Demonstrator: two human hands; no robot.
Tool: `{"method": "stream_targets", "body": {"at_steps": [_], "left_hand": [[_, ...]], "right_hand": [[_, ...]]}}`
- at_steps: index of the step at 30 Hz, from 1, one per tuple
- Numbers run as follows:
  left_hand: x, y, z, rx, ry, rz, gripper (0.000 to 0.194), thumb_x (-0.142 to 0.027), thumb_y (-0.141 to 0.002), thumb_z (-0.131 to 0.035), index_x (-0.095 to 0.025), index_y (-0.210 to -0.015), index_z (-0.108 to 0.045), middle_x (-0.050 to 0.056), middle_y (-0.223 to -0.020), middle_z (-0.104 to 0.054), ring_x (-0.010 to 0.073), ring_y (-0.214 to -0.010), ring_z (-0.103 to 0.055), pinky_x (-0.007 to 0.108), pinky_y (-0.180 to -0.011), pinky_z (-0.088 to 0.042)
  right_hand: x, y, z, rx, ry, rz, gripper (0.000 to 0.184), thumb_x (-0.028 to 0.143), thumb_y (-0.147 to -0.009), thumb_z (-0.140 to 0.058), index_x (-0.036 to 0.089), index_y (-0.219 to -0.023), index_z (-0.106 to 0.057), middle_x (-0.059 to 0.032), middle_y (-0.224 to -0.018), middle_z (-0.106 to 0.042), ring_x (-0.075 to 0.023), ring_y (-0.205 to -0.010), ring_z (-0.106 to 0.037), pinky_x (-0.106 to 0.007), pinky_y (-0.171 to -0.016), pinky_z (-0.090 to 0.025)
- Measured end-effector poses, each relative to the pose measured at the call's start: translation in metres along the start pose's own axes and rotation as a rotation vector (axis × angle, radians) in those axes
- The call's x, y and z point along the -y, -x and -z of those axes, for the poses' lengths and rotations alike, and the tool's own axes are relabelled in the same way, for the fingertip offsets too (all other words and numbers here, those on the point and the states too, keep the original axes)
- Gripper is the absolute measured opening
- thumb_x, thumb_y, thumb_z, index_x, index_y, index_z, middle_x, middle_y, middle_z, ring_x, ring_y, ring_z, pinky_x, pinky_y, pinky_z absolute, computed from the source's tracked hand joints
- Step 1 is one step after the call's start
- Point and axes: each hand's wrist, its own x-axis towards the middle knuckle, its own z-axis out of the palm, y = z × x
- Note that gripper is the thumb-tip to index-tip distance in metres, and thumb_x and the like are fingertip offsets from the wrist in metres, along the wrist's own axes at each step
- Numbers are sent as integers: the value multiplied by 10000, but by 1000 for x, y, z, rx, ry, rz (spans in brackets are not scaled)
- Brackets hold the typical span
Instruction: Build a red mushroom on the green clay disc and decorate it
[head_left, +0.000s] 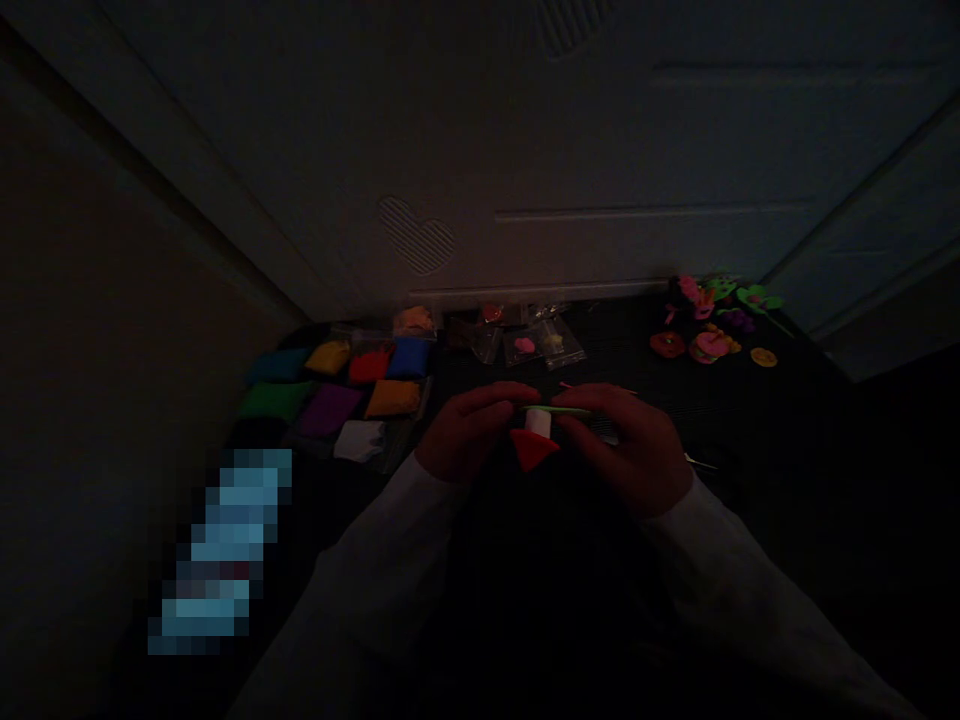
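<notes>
Between my two hands is a small clay model, upside down: a red cone-like piece [534, 450] at the bottom, a white cylinder [538, 424] above it and a thin light-green flat piece [566, 410] on top. My left hand [474, 430] has its fingers closed at the left end of the green piece. On the other side, my right hand [628, 440] grips the green piece between thumb and fingers. Poor light hides most of the fingertips. A thin pinkish stick [568, 385] shows just behind the right fingers.
Bags of coloured clay, such as a purple bag [330, 409] and a white bag [360, 440], lie at left. Small clear bags [555, 342] are at the back. Finished-looking clay pieces [712, 346] sit back right, before a pale panel [480, 130]. A blurred bright screen [229, 540] glows at lower left.
</notes>
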Motion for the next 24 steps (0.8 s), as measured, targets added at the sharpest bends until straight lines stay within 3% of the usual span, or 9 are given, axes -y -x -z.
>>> {"method": "stream_targets", "body": {"at_steps": [8, 16, 24], "left_hand": [[6, -3, 2, -27, -1, 65, 190, -283, -476, -768, -177, -621, -704, 18, -665, -644, 131, -612, -566, 261, -585, -431], [7, -5, 0, -73, 34, 147, 179, -285, -474, -759, -175, -605, -704, 20, -592, -657, 122, -516, -563, 245, -502, -442], [15, -6, -1, -108, 61, 143, 179, -275, -482, -755, -166, -608, -692, 9, -559, -647, 124, -493, -562, 254, -505, -461]], "right_hand": [[-1, 1, -6, 76, -126, -164, 169, 255, -791, -537, 217, -942, -601, -8, -912, -657, -158, -861, -592, -291, -776, -439], [-3, -1, -7, 92, -356, -347, 162, 288, -754, -585, 233, -902, -622, 14, -877, -651, -148, -809, -579, -283, -738, -425], [-9, -2, -11, 48, -530, -502, 164, 304, -680, -655, 227, -824, -649, 21, -811, -648, -145, -766, -571, -287, -728, -421]]}}
